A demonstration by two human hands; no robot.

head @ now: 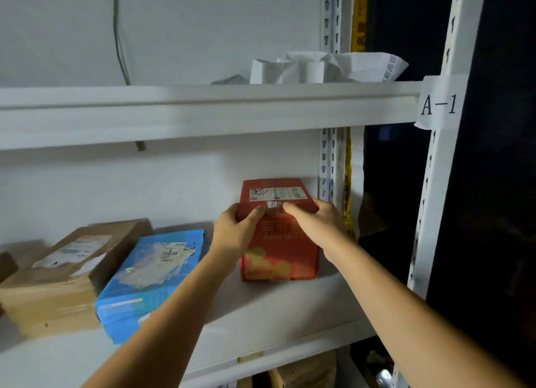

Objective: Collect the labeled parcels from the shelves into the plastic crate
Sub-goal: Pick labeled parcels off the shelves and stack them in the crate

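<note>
A red cardboard parcel (pixel 278 260) with a white shipping label on top stands on the middle white shelf (pixel 261 309), near the right upright. My left hand (pixel 236 233) grips its upper left corner and my right hand (pixel 314 222) grips its upper right edge, thumbs on top. Left of it lie a blue parcel (pixel 150 280) and a brown cardboard parcel (pixel 61 274), both labeled. No plastic crate is in view.
Crumpled white paper packaging (pixel 324 67) sits on the upper shelf. A paper tag reading A-1 (pixel 439 104) is on the right upright. Brown boxes (pixel 304 370) show on the shelf below. The area to the right is dark.
</note>
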